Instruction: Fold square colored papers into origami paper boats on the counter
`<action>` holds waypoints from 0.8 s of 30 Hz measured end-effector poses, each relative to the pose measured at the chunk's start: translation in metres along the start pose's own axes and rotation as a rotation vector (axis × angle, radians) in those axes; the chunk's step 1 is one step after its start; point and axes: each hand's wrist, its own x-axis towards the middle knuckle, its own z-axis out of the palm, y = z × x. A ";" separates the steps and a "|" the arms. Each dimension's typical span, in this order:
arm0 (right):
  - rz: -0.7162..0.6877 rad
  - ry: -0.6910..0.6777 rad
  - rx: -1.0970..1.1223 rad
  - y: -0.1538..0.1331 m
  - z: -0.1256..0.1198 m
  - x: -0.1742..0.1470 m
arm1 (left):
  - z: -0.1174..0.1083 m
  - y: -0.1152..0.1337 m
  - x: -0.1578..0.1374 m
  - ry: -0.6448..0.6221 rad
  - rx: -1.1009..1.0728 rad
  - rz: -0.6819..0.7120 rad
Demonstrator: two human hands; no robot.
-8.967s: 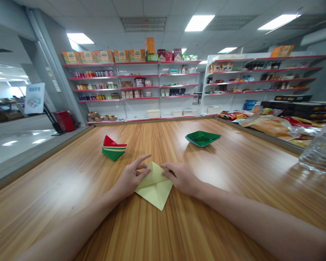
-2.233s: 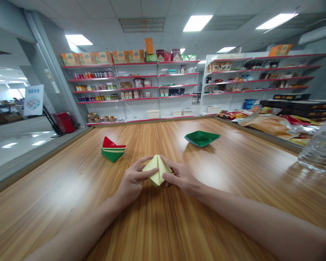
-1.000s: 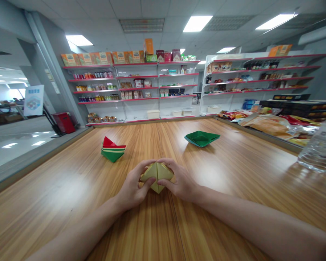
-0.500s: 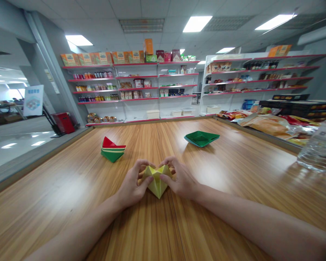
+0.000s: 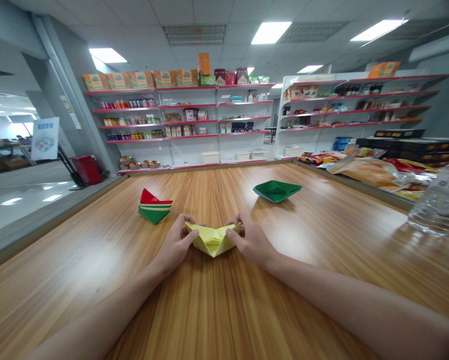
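Observation:
A yellow folded paper boat (image 5: 213, 243) is spread between my two hands, low over the wooden table (image 5: 194, 310). Its left end is pinched by my left hand (image 5: 178, 245), thumb in front and fingers behind. At the opposite end, my right hand (image 5: 251, 241) grips it the same way. The middle sags to a point facing me, with a fold lying inside. Beyond my left hand sits a nested stack of red, cream and green folded paper boats (image 5: 155, 206). Farther off to the right rests a green folded paper boat (image 5: 277, 190) with a bluish layer under it.
A clear plastic bottle (image 5: 439, 202) stands at the right. Packaged snacks (image 5: 367, 172) and black boxes (image 5: 415, 149) lie past the table's right edge. Shelves of goods (image 5: 187, 120) line the back, and a sign board (image 5: 45, 138) stands at the left.
The yellow paper has been pulled wider and flatter, from a compact upright shape into a broad boat. My hands have moved slightly apart, mainly the left one leftward.

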 end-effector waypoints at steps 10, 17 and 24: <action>0.195 0.127 -0.124 0.017 0.001 0.010 | -0.008 -0.015 0.010 0.142 -0.044 -0.097; 0.194 0.086 -0.118 0.019 0.001 0.010 | -0.014 -0.018 0.012 0.245 0.136 -0.060; -0.081 0.130 -0.436 0.010 -0.003 0.006 | -0.014 -0.010 0.008 0.228 0.596 0.074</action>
